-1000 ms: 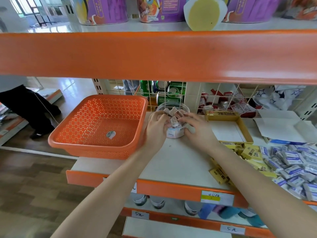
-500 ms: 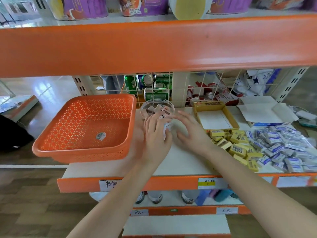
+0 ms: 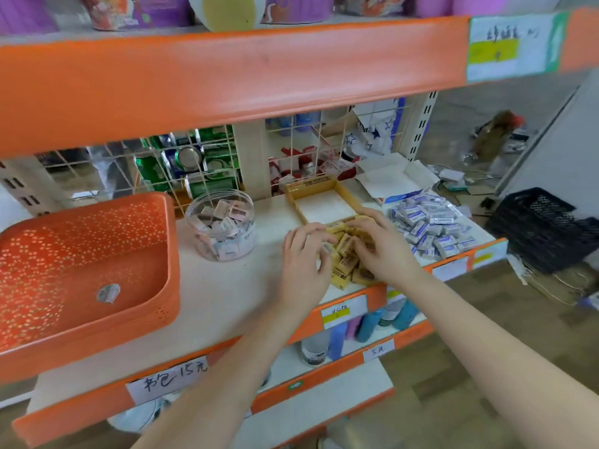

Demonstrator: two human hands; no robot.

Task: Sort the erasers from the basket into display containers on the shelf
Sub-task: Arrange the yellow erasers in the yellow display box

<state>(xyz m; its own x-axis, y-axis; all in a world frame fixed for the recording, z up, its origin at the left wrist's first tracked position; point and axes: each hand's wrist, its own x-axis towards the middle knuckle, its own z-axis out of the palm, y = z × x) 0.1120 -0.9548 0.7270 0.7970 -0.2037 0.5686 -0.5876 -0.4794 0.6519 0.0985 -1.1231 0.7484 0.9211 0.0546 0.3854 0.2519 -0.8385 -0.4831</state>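
The white shelf point(image 3: 227, 303) with its orange front edge runs across the view, under a broad orange upper shelf edge point(image 3: 227, 69). On the left of the shelf sits the orange basket point(image 3: 171, 254), overhanging the front edge a little. A black crate point(image 3: 544, 228) stands on the floor off to the right, well apart from the rest. At the right end of the shelf lies a loose heap of blue-and-white erasers point(image 3: 428, 225), and just behind it an open white box point(image 3: 395, 179) with its flap raised. Just right of the basket, a clear round jar point(image 3: 223, 225) stands upright without a lid, filled with mixed erasers. Between the jar and the white box, a shallow yellow cardboard box point(image 3: 311, 183) lies open with a bare white bottom. Directly in front of it is a pile of yellow erasers point(image 3: 348, 257), near the shelf's front edge. Both hands are on this pile: the left hand point(image 3: 304, 264) at its left side with fingers curved and tips against the erasers, the right hand point(image 3: 385, 247) lying over its right part with fingers bent down onto them. The blur hides whether either hand is actually pinching an eraser. One single eraser point(image 3: 108, 293) lies on the basket's bottom.
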